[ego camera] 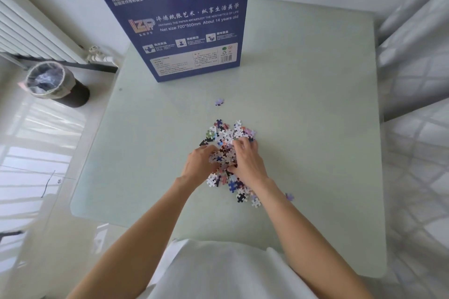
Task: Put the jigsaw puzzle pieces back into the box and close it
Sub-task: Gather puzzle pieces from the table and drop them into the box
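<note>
A heap of small jigsaw pieces point(227, 135) in white, blue, pink and black lies in the middle of the pale green table point(303, 104). My left hand point(198, 165) and my right hand point(247, 160) cup a clump of the pieces between them from either side. More pieces point(239, 192) trail toward me under my right wrist. A single lilac piece point(219, 102) lies apart, farther away. Another one point(289, 197) rests to the right of my right forearm. The tall blue puzzle box point(184, 19) stands upright at the table's far side; its top is out of view.
A lined waste bin point(52, 82) stands on the floor to the left, beside a white radiator point(31, 31). One stray puzzle piece point(59, 180) lies on the floor at the left. White curtain fabric point(418, 80) hangs along the table's right side.
</note>
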